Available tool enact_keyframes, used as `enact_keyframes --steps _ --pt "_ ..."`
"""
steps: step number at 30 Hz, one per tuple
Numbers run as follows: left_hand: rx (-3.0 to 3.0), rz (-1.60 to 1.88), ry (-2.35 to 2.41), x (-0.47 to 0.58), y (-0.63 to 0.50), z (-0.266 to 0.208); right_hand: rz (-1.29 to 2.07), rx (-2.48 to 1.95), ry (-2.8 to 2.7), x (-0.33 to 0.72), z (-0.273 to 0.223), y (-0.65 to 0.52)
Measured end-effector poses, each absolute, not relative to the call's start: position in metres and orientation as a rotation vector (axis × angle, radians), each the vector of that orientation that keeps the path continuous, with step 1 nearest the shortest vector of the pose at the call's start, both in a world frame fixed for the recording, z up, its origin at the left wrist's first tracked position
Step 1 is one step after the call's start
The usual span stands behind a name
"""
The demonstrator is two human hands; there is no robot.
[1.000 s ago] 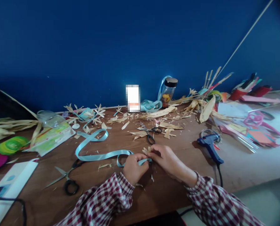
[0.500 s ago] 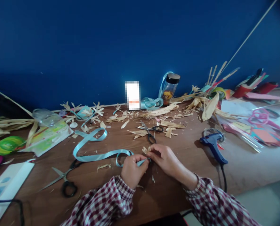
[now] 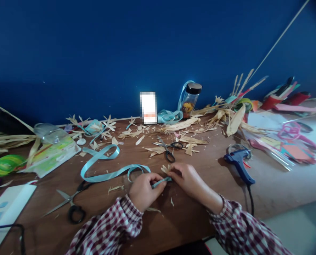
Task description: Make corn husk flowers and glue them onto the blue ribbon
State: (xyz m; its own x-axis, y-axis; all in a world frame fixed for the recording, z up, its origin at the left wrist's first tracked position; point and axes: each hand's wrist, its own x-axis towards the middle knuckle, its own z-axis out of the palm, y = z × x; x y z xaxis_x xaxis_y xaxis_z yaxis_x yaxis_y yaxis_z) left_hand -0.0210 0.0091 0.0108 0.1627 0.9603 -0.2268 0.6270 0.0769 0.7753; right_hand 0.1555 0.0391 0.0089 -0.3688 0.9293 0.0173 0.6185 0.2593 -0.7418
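Note:
Light-blue satin ribbon loops across the table, and its near end runs into the closed fingers of my left hand. My right hand pinches a small pale flower of dried husk, whose petals point up and left past the fingertips. Between the two hands a narrow stretch of ribbon reaches the base of the flower; how it is fastened there is hidden by my fingers. Small black-handled scissors lie just beyond my hands. Larger scissors rest partly opened at the left.
A blue glue gun with a cord lies on the right. Husk scraps, a lidded jar and a lit, blurred-out screen stand along the wall. Finished-looking husk flowers lie back left. A white power strip sits at the left edge.
My left hand has drawn a little left and away from my right hand, so more ribbon shows between them. My right hand stays at the flower. The view has shifted slightly.

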Motion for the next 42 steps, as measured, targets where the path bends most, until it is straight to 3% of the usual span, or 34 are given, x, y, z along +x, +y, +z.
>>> enact_keyframes --steps 11,14,17,21,34,42 --pt "2.170 0.014 1.876 -0.083 0.010 0.054 0.825 -1.489 -2.122 0.159 0.011 0.038" --pt "2.355 0.144 1.911 -0.074 -0.002 0.053 0.833 -1.514 -2.108 0.161 0.010 0.037" --pt "2.522 0.354 1.552 -0.050 -0.012 0.038 0.814 -1.531 -2.140 0.161 0.009 0.037" --pt "2.669 0.314 1.289 -0.025 -0.012 0.010 0.789 -1.545 -2.154 0.161 0.009 0.036" --pt "2.652 0.543 1.283 -0.025 -0.014 -0.010 0.760 -1.605 -2.141 0.159 0.008 0.037" --pt "2.732 0.554 1.265 -0.029 -0.016 -0.024 0.852 -1.497 -2.000 0.197 0.044 0.010"
